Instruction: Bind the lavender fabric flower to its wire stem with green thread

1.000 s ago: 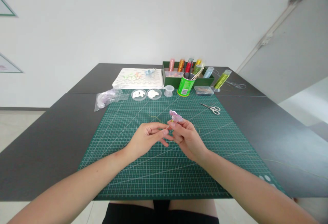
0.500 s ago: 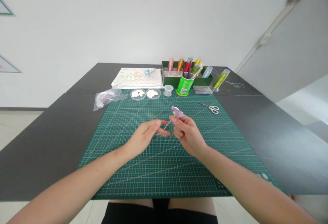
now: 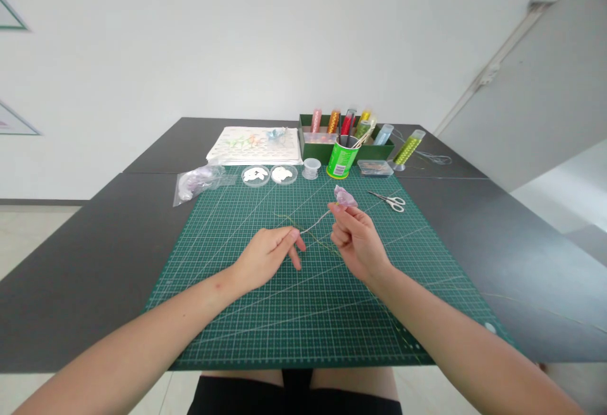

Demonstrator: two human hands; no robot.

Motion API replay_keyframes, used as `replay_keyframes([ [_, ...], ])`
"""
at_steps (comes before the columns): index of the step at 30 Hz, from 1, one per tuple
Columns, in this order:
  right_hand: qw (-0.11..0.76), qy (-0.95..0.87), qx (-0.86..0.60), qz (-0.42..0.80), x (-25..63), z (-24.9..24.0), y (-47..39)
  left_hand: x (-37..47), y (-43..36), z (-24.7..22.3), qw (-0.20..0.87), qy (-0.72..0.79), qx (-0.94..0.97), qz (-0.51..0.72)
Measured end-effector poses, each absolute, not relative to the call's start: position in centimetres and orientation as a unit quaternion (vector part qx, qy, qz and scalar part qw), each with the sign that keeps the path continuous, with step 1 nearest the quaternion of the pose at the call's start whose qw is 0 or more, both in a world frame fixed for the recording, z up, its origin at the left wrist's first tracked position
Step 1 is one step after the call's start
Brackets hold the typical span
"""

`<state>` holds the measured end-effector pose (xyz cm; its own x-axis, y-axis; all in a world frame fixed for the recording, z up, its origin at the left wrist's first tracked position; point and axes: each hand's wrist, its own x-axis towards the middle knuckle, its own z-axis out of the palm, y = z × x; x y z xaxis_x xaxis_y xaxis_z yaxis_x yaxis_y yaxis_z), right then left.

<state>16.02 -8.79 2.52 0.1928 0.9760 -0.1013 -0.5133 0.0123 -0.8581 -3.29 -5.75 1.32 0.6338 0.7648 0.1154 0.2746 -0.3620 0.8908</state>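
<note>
A pale purple flower (image 3: 346, 197) stands at the fingertips of my right hand (image 3: 361, 239), which is closed on its base. From the flower a thin white stem (image 3: 315, 222) runs down to the left. My left hand (image 3: 269, 253) pinches the stem's far end between thumb and index finger, with the other fingers loosely spread. A fine green thread (image 3: 322, 243) passes below the stem toward my right hand. Both hands are over the green cutting mat (image 3: 284, 326).
Scissors (image 3: 393, 202) lie on the mat at right. Behind are a green can (image 3: 340, 159), two dishes of white pieces (image 3: 255, 175), a small round container (image 3: 312, 168), a plastic bag (image 3: 196, 183), a paper stack (image 3: 256, 149) and a green box (image 3: 318, 151) of thread spools.
My right hand has moved right and slightly up with the flower. The left thumb and index finger have closed on the stem, and more of it shows between my hands.
</note>
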Motion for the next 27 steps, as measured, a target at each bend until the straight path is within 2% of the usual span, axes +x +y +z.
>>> replay_keyframes([
  [4, 0.626, -0.309, -0.415, 0.583, 15.4, 2.2, -9.2, -3.5, -5.7, 1.8, 0.386, 0.379, 0.771, 0.337],
  [8, 0.607, -0.326, -0.416, 0.593, 14.5, 1.9, -9.8, -3.2, -6.2, 1.8, 0.308, 0.385, 0.804, 0.332],
  [12, 0.594, -0.335, -0.415, 0.603, 14.1, 1.9, -10.2, -3.0, -6.4, 1.0, 0.294, 0.344, 0.828, 0.331],
  [21, 0.589, -0.34, -0.411, 0.607, 14.1, 1.9, -10.2, -2.9, -6.6, 1.7, 0.409, 0.344, 0.781, 0.323],
  [27, 0.565, -0.343, -0.396, 0.637, 14.0, 1.5, -10.4, -2.8, -6.4, 1.8, 0.595, 0.296, 0.66, 0.351],
])
